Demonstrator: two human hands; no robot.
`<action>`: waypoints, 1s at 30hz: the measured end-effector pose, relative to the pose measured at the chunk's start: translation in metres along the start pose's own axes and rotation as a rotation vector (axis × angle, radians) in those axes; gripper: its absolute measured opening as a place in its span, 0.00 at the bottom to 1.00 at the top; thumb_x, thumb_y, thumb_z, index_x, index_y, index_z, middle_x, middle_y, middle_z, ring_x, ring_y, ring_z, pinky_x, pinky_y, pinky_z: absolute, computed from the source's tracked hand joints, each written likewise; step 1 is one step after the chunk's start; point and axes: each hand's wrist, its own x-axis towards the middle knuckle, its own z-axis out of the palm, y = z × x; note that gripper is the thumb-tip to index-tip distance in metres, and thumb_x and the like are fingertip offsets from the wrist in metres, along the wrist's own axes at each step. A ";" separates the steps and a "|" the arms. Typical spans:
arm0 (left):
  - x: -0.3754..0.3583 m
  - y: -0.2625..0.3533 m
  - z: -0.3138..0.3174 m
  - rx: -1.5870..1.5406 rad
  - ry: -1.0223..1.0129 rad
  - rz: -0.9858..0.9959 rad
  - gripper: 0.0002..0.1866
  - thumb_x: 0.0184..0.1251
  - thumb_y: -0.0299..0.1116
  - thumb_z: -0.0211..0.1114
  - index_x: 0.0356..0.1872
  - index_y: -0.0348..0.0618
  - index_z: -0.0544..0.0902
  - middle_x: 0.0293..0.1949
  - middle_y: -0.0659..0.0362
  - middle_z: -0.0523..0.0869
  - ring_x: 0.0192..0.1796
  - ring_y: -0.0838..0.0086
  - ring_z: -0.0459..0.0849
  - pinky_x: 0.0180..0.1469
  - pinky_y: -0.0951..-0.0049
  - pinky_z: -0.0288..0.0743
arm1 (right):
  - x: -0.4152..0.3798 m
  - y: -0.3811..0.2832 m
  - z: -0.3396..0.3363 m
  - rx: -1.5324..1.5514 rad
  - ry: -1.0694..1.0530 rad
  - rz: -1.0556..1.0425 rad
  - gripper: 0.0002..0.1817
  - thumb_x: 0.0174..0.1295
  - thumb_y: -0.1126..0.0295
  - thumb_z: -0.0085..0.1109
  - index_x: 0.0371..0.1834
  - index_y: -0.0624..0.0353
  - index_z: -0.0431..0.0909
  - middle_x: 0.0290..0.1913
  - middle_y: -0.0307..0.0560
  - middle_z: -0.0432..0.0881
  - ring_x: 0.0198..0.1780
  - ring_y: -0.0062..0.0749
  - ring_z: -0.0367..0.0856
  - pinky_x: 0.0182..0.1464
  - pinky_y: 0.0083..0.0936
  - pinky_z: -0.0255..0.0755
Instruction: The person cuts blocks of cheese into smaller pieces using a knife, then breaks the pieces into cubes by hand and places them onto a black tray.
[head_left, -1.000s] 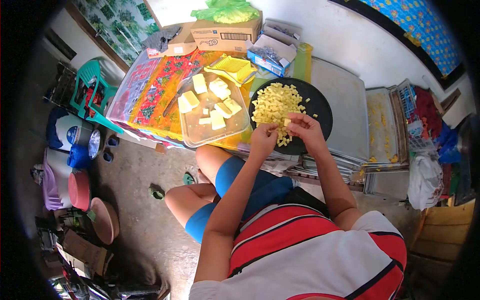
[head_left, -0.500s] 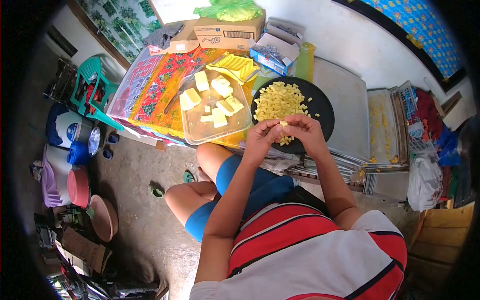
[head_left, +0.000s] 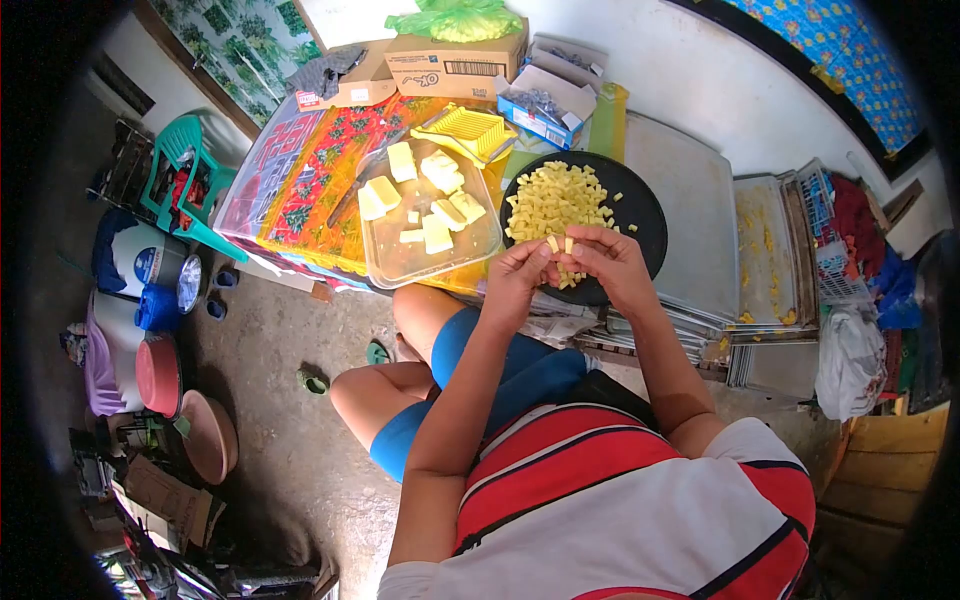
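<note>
Over the near edge of a round black tray (head_left: 648, 225), my left hand (head_left: 520, 280) pinches a small pale yellow piece (head_left: 552, 243). Close beside it, my right hand (head_left: 612, 265) holds another small yellow piece (head_left: 568, 245) between thumb and fingers. A heap of small yellow cubes (head_left: 555, 200) lies on the black tray, partly behind my hands. To the left, a clear plastic tray (head_left: 385, 262) bears several larger yellow blocks (head_left: 437, 235). A knife (head_left: 343, 205) rests against that tray's left side.
A yellow slotted rack (head_left: 465, 133) sits behind the clear tray. Cardboard boxes (head_left: 450, 68) and a blue-white box (head_left: 545, 105) line the back. Stacked metal trays (head_left: 690, 210) stand at the right. A green chair (head_left: 185, 180) is at the left, with slippers (head_left: 312, 381) on the floor.
The single piece between my fingertips now shows as two pieces, one in each hand. My fingertips have moved slightly apart.
</note>
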 end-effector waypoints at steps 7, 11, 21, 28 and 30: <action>0.002 -0.004 0.003 -0.096 0.084 -0.051 0.11 0.69 0.33 0.60 0.44 0.35 0.82 0.32 0.59 0.85 0.28 0.78 0.79 0.33 0.78 0.74 | 0.005 0.007 -0.006 -0.067 0.042 0.006 0.17 0.61 0.73 0.62 0.53 0.67 0.77 0.47 0.48 0.83 0.41 0.26 0.82 0.46 0.22 0.78; 0.011 -0.022 -0.002 0.392 0.183 0.016 0.10 0.66 0.33 0.63 0.40 0.35 0.83 0.32 0.58 0.85 0.27 0.79 0.79 0.31 0.78 0.73 | 0.016 0.037 -0.044 -0.423 0.079 0.024 0.19 0.55 0.73 0.66 0.51 0.66 0.79 0.43 0.46 0.84 0.37 0.22 0.81 0.41 0.20 0.76; 0.016 -0.046 -0.010 0.964 0.182 0.311 0.09 0.60 0.28 0.64 0.38 0.35 0.84 0.33 0.50 0.83 0.32 0.70 0.81 0.37 0.72 0.75 | 0.015 0.049 -0.052 -0.798 0.152 -0.082 0.13 0.54 0.73 0.60 0.42 0.64 0.83 0.35 0.47 0.86 0.34 0.27 0.84 0.40 0.22 0.76; 0.012 -0.031 -0.043 0.718 0.402 0.415 0.07 0.62 0.25 0.61 0.39 0.35 0.84 0.31 0.56 0.81 0.28 0.73 0.79 0.31 0.75 0.72 | 0.032 0.035 -0.002 -0.899 0.087 -0.253 0.13 0.54 0.70 0.62 0.43 0.59 0.82 0.38 0.49 0.84 0.40 0.37 0.83 0.45 0.29 0.75; 0.011 -0.028 -0.067 0.547 0.510 0.331 0.09 0.64 0.25 0.61 0.43 0.35 0.82 0.31 0.60 0.80 0.25 0.81 0.75 0.27 0.80 0.69 | 0.045 0.040 0.021 -0.954 -0.004 -0.394 0.13 0.54 0.68 0.62 0.43 0.58 0.82 0.38 0.50 0.84 0.42 0.42 0.82 0.47 0.33 0.75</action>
